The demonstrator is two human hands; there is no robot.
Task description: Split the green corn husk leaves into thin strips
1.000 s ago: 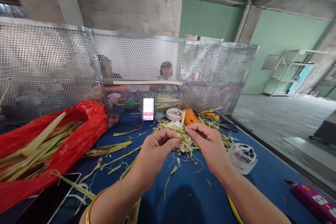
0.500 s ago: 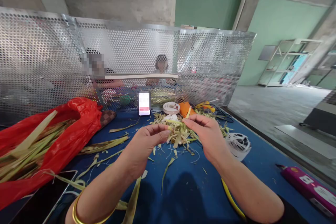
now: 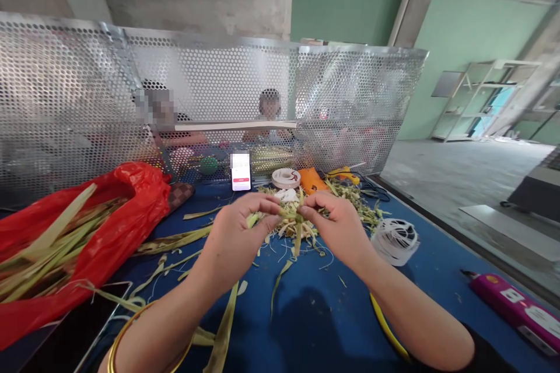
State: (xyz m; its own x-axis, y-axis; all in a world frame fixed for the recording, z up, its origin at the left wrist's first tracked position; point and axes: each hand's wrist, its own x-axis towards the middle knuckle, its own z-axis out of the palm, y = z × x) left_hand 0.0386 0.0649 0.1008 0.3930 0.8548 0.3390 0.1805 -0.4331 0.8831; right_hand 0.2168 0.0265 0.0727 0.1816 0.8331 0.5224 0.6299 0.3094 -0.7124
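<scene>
- Running near-vertical in view, longer end pointed down, a leaf strip (image 3: 298,238) is pinched by the right hand (image 3: 339,218), over the scraps (image 3: 285,228)
- left hand (image 3: 238,233) kinda curled, grip can't be told

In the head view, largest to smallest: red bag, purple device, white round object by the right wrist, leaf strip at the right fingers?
1. Red bag
2. Purple device, cut off by the frame
3. White round object
4. Leaf strip
</scene>
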